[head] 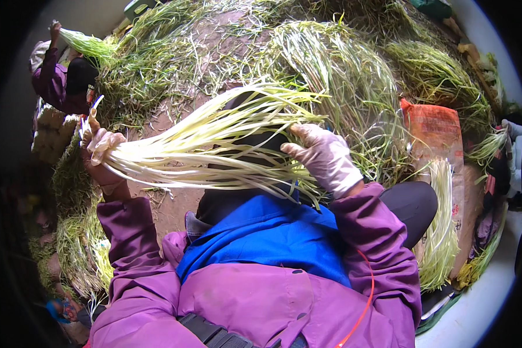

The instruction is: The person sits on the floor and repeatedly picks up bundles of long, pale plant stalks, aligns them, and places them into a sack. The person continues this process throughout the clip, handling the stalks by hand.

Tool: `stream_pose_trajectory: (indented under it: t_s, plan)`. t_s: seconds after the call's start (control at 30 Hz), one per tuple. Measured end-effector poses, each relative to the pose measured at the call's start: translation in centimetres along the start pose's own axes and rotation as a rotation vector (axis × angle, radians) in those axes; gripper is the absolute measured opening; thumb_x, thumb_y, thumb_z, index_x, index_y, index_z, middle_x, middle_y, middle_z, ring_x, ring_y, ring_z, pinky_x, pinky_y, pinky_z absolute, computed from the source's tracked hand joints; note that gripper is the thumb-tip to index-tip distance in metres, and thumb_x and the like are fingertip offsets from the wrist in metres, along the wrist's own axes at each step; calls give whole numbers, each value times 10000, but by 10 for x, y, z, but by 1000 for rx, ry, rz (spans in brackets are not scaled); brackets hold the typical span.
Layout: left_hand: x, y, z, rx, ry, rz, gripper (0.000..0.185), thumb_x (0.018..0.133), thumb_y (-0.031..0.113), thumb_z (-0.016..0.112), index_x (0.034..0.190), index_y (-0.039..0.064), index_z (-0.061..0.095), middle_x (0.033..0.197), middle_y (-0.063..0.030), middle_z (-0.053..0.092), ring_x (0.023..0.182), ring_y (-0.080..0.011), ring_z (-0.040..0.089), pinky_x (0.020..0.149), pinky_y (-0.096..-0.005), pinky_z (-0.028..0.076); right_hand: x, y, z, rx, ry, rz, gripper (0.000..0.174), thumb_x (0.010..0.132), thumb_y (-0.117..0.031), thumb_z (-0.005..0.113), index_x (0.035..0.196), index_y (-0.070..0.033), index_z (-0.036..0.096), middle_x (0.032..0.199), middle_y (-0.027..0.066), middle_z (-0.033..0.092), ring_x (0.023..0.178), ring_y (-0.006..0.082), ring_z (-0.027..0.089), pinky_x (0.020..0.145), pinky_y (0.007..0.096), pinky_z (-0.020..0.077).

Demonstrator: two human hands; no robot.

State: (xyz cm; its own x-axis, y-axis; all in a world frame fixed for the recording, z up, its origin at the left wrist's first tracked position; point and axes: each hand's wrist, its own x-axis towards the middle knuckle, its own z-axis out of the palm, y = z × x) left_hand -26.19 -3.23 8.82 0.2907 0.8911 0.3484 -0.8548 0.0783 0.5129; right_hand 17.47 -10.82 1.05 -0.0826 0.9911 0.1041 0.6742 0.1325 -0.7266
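Note:
My left hand (100, 150), in a thin glove, grips a bunch of pale yellow-white long leaves (209, 139), likely blanched chives, near its white base. The bunch lies sideways in front of me, its leaves fanning out to the right above my knees. At the leaf tips is my right hand (324, 156) in a whitish, stained glove. Its thumb and forefinger are apart beside the loose ends, and nothing is plainly held between them. A blue cloth (269, 239) covers my lap below the bunch.
Heaps of green leaves (339, 74) lie ahead on the brown ground (178, 213). To my right, a pale bunch (439, 226) rests on an orange and tan woven sack (433, 126). A person in purple (54, 82) at far left holds another bunch (87, 43). A gloved hand (515, 130) shows at far right.

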Motion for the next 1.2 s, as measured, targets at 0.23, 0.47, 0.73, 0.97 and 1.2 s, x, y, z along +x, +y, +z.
stream_pose_trajectory:
  t_s: [0.23, 0.47, 0.73, 0.97, 1.2]
  plan:
    - [0, 1, 4, 1, -9, -14, 375, 1027, 184, 473, 1346, -7, 521, 665, 66, 481, 579, -44, 508, 826, -310, 389, 11, -17, 5, 136, 24, 6, 263, 870, -272, 711, 1075, -108, 704, 977, 132, 709, 888, 322, 685, 760, 382, 533]
    - [0, 2, 7, 20, 4, -28, 361, 1025, 173, 462, 1330, -6, 532, 665, 71, 491, 568, -48, 507, 817, -300, 397, 12, -14, 8, 15, 53, 60, 175, 847, -211, 695, 960, -78, 718, 827, 153, 694, 766, 327, 686, 685, 380, 529]
    - [4, -3, 12, -15, -53, -115, 358, 1021, 166, 451, 1326, 0, 536, 678, 60, 515, 622, -61, 541, 817, -298, 405, 24, 15, 18, 799, -87, 438, 97, 856, -102, 659, 904, -17, 671, 701, 2, 610, 578, 84, 532, 533, 236, 441]
    - [1, 4, 7, 44, -62, -34, 379, 986, 110, 475, 1352, 26, 521, 718, 47, 538, 729, -65, 568, 825, -303, 398, 16, 47, -13, 674, 81, 662, 138, 919, -160, 619, 911, -35, 677, 778, 85, 671, 635, 160, 622, 600, 290, 511]
    - [-3, 8, -3, 23, -30, -40, 405, 969, 100, 481, 1369, 48, 515, 722, 62, 518, 693, -78, 539, 817, -289, 392, -13, 25, -30, -204, -167, 264, 372, 929, -417, 639, 1063, -78, 716, 949, 149, 721, 900, 318, 689, 802, 422, 520]
